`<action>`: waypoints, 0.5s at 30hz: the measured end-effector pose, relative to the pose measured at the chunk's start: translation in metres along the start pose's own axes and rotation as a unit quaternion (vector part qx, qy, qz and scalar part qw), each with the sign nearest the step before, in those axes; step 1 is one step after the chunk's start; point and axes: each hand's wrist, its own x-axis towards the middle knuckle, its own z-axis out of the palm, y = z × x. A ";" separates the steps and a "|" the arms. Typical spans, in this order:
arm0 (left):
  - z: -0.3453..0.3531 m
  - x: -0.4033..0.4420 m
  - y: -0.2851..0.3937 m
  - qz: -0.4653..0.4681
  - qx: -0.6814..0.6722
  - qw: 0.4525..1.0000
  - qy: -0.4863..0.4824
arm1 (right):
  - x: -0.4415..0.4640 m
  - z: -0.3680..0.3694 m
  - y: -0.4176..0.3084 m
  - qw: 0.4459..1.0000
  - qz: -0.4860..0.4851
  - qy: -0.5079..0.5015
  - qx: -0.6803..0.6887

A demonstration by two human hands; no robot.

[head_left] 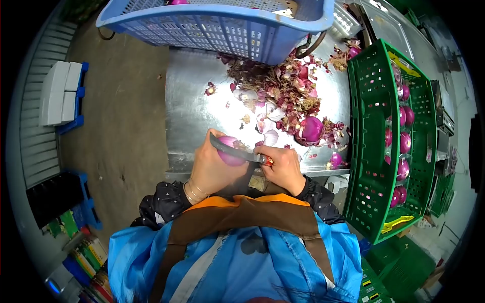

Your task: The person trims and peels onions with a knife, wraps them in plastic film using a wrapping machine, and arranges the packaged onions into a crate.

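Person wears a bright blue jacket with pale stripes; brown apron, orange upper edge, brown straps. Dark shape resembling a flower or paw on the chest. Sleeves black with small white specks, gathered cuffs. Thin bracelets, left wrist.

You are in a big work room where food gets packed. Next to the metal table stands a green crate with wrapped onions. Beyond the table's left side, white boxes sit on a blue pallet.
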 end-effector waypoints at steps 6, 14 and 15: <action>0.002 -0.002 0.001 0.083 0.040 0.995 -0.031 | -0.001 0.008 0.005 0.999 -0.014 0.034 -0.011; -0.011 -0.011 0.008 0.023 -0.061 0.996 -0.058 | -0.024 0.009 0.058 0.955 0.207 0.053 0.207; -0.008 -0.010 0.005 0.041 -0.079 0.994 -0.071 | -0.021 0.007 0.050 0.937 0.217 0.005 0.275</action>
